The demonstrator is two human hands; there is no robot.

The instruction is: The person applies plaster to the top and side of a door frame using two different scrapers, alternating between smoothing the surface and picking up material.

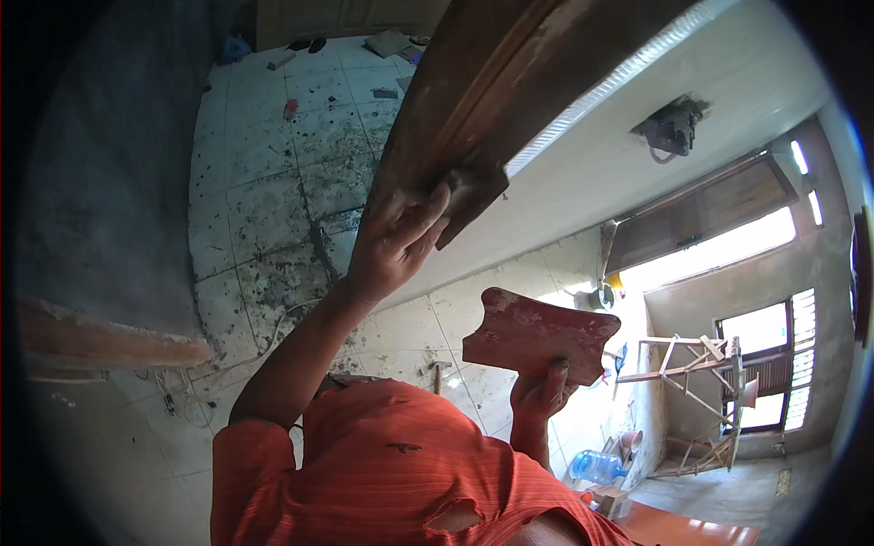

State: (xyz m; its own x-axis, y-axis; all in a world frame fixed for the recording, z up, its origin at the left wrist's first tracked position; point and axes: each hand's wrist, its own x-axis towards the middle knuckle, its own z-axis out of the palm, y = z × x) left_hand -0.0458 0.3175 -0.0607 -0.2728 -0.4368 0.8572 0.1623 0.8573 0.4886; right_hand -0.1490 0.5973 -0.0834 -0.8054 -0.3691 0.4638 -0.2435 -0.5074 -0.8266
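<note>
My left hand [405, 241] is raised, its fingers closed round a small brown flat board [475, 205]. The board touches or lies very near the edge of a dark wooden frame [473, 100], where the wood meets the pale wall; I cannot tell if it presses on it. Lower and to the right, my right hand [546, 391] grips a reddish board [542, 332] with scalloped ends and pale smears on its face. The thumb lies on the board's near edge, and the other fingers are mostly hidden.
Debris and dark stains cover the tiled floor [259, 196]. A hammer [439, 375] lies on the tiles. An electrical box opening [674, 127] shows in the pale wall [583, 182]. At right stand a wooden trestle [692, 364] and a blue water jug [598, 467]. Cables [173, 400] lie at left.
</note>
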